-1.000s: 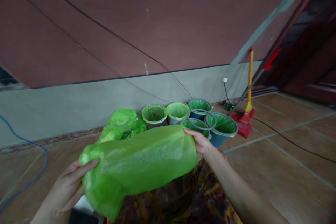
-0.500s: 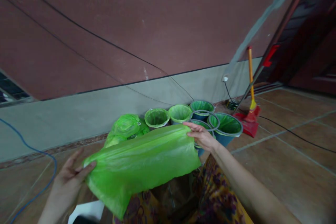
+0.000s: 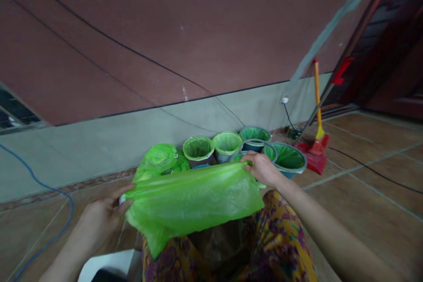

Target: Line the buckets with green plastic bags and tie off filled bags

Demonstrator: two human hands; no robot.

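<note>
A thin green plastic bag point(image 3: 194, 200) is stretched sideways between both hands, above the knees. My left hand point(image 3: 107, 213) pinches its left end, where a small white bit shows at the fingers. My right hand point(image 3: 262, 167) is closed on the upper right corner, the bag bunched in its fingers. The bag's lower edge hangs loose. Behind it stand several bins with green liners, among them a bin point(image 3: 198, 149) at the left and a larger bin point(image 3: 287, 158) at the right. Grey rings point(image 3: 269, 146) lie across the bins between.
A heap of green bags point(image 3: 160, 158) sits by the wall, left of the bins. A red dustpan point(image 3: 312, 158) and a yellow-handled broom point(image 3: 317, 97) stand at the right. A blue cable point(image 3: 70, 211) runs along the floor at left, near a white box point(image 3: 109, 262).
My left hand has moved right and closed on the bag's end. My right hand has turned and gripped the bag's corner. The bag has shifted slightly right.
</note>
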